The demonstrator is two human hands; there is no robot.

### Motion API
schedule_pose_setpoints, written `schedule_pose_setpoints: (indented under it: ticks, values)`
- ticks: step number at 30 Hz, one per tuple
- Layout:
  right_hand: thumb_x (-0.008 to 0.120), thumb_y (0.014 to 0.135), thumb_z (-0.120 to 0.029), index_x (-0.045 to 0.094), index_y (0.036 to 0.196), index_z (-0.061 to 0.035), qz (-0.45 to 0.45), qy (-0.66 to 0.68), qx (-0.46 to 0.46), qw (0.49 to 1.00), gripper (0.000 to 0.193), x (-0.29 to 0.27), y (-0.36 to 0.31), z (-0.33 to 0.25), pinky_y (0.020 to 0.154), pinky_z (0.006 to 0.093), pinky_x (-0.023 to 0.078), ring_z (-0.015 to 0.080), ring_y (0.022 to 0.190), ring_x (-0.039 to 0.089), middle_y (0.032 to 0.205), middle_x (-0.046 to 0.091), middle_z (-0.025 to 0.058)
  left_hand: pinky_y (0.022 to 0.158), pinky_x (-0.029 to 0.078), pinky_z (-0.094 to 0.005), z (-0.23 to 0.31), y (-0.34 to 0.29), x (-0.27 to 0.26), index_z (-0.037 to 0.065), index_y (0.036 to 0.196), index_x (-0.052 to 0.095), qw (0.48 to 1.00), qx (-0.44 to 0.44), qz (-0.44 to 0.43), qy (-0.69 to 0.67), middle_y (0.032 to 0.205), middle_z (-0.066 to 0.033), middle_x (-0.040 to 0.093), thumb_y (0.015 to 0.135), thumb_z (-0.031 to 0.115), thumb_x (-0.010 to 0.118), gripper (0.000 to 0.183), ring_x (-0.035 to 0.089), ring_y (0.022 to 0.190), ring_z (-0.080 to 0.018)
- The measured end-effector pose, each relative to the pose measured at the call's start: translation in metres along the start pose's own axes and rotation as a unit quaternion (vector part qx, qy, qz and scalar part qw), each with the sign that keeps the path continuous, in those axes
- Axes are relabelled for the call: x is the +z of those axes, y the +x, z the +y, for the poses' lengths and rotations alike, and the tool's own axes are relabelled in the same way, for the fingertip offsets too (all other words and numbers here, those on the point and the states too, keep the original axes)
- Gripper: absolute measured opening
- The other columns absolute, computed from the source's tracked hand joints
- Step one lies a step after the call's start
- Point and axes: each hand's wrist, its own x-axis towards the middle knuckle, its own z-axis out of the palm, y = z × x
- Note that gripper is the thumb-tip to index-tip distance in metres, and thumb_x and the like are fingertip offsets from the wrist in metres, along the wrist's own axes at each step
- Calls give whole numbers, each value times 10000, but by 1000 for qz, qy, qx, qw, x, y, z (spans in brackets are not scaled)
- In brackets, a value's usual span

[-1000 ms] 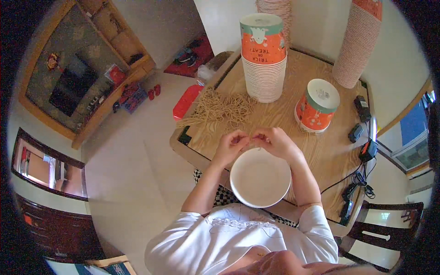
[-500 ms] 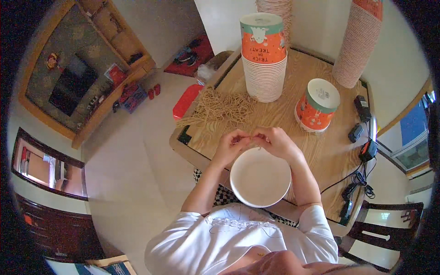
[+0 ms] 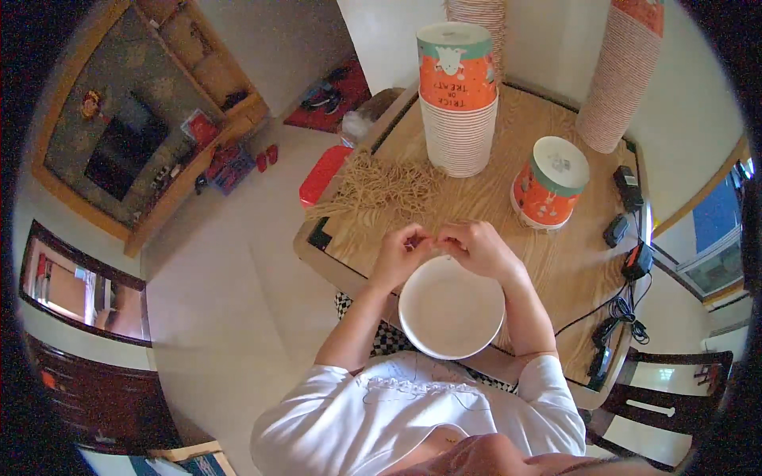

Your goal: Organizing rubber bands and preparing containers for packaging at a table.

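Observation:
My left hand [image 3: 403, 252] and my right hand [image 3: 478, 247] meet at the far rim of a white paper bucket [image 3: 451, 308]. Its pale round inside faces up at me, and it stands between my forearms at the table's near edge. Both hands are closed in a pinch, fingertips almost touching. Whatever they pinch is too small to make out. Just beyond my hands lies a loose pile of brown paper twine [image 3: 389, 186]. A single orange and green paper bucket [image 3: 548, 184] is upside down to the right of it.
A stack of upturned paper buckets [image 3: 459, 103] stands farther back on the wooden table [image 3: 492, 198], with a taller stack [image 3: 619, 79] at the right rear. Black power adapters and cables [image 3: 623, 309] run along the right edge. A red stool [image 3: 324, 176] is left of the table.
My fingertips have shifted very slightly at the bucket's far rim. The bucket and the other things have stayed where they were.

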Motion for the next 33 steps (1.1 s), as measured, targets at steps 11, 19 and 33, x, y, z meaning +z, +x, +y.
schedule_pose_setpoints:
  ticks: [11, 19, 33]
  values:
    - [613, 793, -86, 584, 885, -37, -2, 71, 54, 996, 109, -1, -1, -4, 579, 354, 467, 287, 641, 606, 721, 607, 135, 555, 419, -205, 4, -2, -6, 21, 898, 623, 983, -108, -36, -142, 737, 19, 603, 854, 124, 631, 113, 523, 642, -46]
    - [621, 805, -106, 582, 894, -25, -17, 70, 95, 993, 126, -3, 1, -5, 584, 342, 471, 247, 634, 619, 707, 616, 136, 497, 401, -194, 9, -3, -6, 65, 901, 637, 983, -100, -42, -151, 744, 19, 607, 840, 155, 652, 110, 515, 589, -55]
    - [607, 794, -95, 576, 865, -31, -16, 32, 46, 998, 100, 3, 0, 1, 576, 371, 464, 309, 658, 602, 720, 598, 141, 606, 459, -230, 9, -2, -5, 19, 914, 622, 990, -79, -27, -117, 772, -9, 626, 825, 112, 654, 133, 556, 689, -69]
